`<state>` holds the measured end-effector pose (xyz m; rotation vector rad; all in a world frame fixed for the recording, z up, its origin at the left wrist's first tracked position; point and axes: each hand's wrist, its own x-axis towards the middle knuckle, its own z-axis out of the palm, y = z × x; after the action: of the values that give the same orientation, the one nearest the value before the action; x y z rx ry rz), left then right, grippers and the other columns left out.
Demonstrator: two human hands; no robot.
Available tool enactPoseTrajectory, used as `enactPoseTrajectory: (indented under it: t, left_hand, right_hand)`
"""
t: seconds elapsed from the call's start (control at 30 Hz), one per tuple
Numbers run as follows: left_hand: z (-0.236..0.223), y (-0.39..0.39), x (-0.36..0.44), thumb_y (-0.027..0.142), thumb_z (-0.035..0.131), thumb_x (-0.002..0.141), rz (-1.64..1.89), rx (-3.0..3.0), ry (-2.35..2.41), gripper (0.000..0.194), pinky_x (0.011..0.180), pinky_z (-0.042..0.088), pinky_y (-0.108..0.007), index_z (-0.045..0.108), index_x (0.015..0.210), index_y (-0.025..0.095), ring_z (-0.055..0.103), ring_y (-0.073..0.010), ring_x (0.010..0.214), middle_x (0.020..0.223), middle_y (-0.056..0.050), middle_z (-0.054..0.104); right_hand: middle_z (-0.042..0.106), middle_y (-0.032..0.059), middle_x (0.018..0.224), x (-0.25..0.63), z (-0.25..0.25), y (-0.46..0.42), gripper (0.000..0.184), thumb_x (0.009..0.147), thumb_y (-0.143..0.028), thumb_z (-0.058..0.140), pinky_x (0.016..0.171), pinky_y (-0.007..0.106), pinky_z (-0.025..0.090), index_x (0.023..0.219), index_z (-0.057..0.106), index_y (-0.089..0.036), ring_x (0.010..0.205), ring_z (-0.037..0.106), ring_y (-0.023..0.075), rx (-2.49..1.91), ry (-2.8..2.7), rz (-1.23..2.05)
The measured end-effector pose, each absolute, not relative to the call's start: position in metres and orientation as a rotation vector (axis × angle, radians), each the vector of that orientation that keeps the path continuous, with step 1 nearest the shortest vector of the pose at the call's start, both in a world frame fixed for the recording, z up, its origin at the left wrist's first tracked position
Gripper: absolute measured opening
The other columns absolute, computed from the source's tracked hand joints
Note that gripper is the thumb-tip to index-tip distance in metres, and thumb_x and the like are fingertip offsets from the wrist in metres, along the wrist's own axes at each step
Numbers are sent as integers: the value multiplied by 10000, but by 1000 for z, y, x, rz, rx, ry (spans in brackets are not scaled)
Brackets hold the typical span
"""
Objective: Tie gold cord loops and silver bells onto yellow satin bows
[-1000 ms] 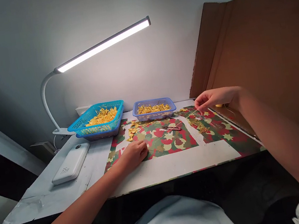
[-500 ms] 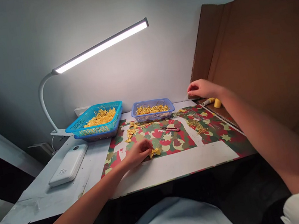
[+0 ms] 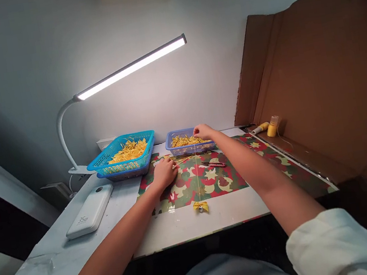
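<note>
Pinched in the right hand [image 3: 202, 132], a pale thread [image 3: 197, 172] runs down to a yellow bow [image 3: 200, 207]

From where I stand, the right hand is raised in front of the purple-blue basket [image 3: 190, 148], its fingertips drawn narrow on the thread. The bow is at the lower end, near the front edge of the white surface [image 3: 243, 207], with a small shiny round piece at its middle; whether it hangs just clear or touches down, I can't tell. The left hand [image 3: 164, 173] is palm down over the patterned sheet [image 3: 223, 182], fingers curled beside some thin golden strips [image 3: 182, 159]. I can't tell if it grips any of them.

Golden pieces fill the purple-blue basket. Over to the left, a turquoise basket [image 3: 123, 167] heaped with yellow pieces [image 3: 130, 150] sits on a darker blue one [image 3: 126, 174]. Small snips [image 3: 214, 164] lie on the sheet, between the thread and the right forearm. A white power bank [image 3: 90, 211] lies at the left of the surface, below the base of a lit lamp [image 3: 132, 67]. At the right, two yellow-and-white containers, one upright [image 3: 273, 127] and one lying [image 3: 260, 128], are beside the big brown cardboard [image 3: 320, 74].
</note>
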<state>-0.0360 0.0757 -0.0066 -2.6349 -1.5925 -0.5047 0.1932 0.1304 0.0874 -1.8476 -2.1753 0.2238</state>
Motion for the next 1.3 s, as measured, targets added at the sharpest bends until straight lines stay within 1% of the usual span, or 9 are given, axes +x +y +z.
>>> enactPoseTrajectory:
  t: [0.1, 0.23, 0.37, 0.47, 0.6, 0.73, 1.0, 1.13, 1.3]
  left_hand:
    - [-5, 99, -32, 329, 580, 904, -377, -2548, -1597, 280, 904, 496, -457, 602, 1121, 153, 590, -228, 1056, 1182, -92, 603]
    - [-6, 104, -28, 323, 568, 914, -258, -2514, -1530, 302, 880, 518, -441, 583, 1168, 161, 602, -223, 1036, 1199, -96, 596]
    - [-7, 104, -30, 319, 573, 911, -200, -2509, -1461, 321, 878, 520, -446, 572, 1186, 154, 602, -229, 1042, 1205, -99, 592]
    - [-2, 108, -31, 319, 575, 910, -192, -2494, -1444, 325, 874, 522, -445, 570, 1189, 152, 603, -229, 1038, 1203, -99, 592]
    - [16, 117, -33, 321, 579, 908, -209, -2464, -1455, 334, 879, 518, -448, 568, 1192, 146, 601, -233, 1043, 1207, -105, 589]
    - [27, 118, -32, 327, 573, 910, -172, -2496, -1432, 329, 880, 517, -450, 569, 1190, 154, 600, -232, 1045, 1208, -101, 590]
    - [-5, 114, -7, 332, 562, 918, -144, -2572, -1435, 310, 851, 532, -422, 577, 1176, 161, 614, -212, 1000, 1183, -95, 602]
    - [1, 113, -5, 325, 570, 913, -205, -2529, -1432, 322, 861, 528, -435, 570, 1186, 155, 608, -223, 1021, 1194, -97, 596]
    - [43, 108, -24, 331, 568, 912, -273, -2437, -1429, 304, 869, 515, -439, 584, 1152, 145, 606, -222, 1015, 1162, -93, 607]
  right_hand:
    - [585, 88, 1214, 187, 74, 136, 306, 933, -330, 552, 862, 408, 530, 1196, 567, -175, 1018, 608, 203, -1907, -2134, 155]
    - [565, 94, 1249, 188, 56, 131, 329, 928, -336, 558, 894, 436, 513, 1215, 556, -175, 1059, 593, 217, -1968, -2010, 3]
    - [501, 108, 1328, 193, 47, 117, 358, 901, -317, 568, 962, 454, 444, 1241, 544, -207, 1205, 471, 275, -1939, -1942, -84]
    - [482, 102, 1338, 194, 47, 105, 337, 886, -287, 551, 966, 425, 414, 1217, 564, -227, 1220, 420, 278, -1852, -1972, -135]
    - [511, 98, 1298, 185, 49, 92, 301, 882, -256, 533, 958, 411, 385, 1174, 595, -217, 1194, 407, 270, -1698, -2082, -191]
    - [565, 85, 1234, 161, 46, 87, 231, 847, -232, 591, 980, 414, 350, 1069, 654, -217, 1162, 422, 262, -1533, -2243, -208]
    - [576, 90, 1206, 144, 33, 83, 169, 850, -231, 588, 973, 418, 357, 990, 677, -200, 1137, 446, 253, -1458, -2314, -246]
    - [571, 93, 1219, 157, 33, 77, 173, 867, -233, 578, 972, 410, 354, 1008, 671, -198, 1143, 441, 249, -1475, -2302, -276]
    - [575, 100, 1227, 153, 40, 72, 276, 874, -258, 596, 956, 391, 353, 1142, 621, -194, 1128, 453, 250, -1472, -2279, -334]
